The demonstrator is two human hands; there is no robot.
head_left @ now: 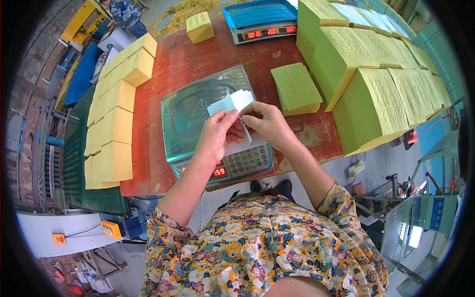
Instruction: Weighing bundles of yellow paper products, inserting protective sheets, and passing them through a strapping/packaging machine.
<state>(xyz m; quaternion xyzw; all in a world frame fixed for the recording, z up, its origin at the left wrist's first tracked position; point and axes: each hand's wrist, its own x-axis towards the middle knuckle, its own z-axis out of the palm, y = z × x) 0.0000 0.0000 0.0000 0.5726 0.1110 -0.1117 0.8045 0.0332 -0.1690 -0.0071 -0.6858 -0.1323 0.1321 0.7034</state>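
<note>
Over the near edge of a digital scale point(185, 126) with a clear plate, both my hands are pinched on a small folded piece of pale bluish-white paper point(222, 105). My left hand point(218, 134) grips it from the left, thumb on top and fingers curled below. My right hand point(267, 123) pinches it from the right with thumb and forefinger. More white sheets point(241, 99) show just beyond my fingertips. Part of the paper hangs down between the hands, over the scale's keypad point(247, 159). A red-lit display is partly hidden behind my left wrist.
On the red table point(198, 54), stacks of yellow paper point(116, 119) line the left side and taller stacks point(381, 94) the right. A smaller yellow stack point(297, 88) lies right of my hands. Farther back are another stack point(200, 27), a blue-trayed scale point(260, 22) and a person point(126, 16).
</note>
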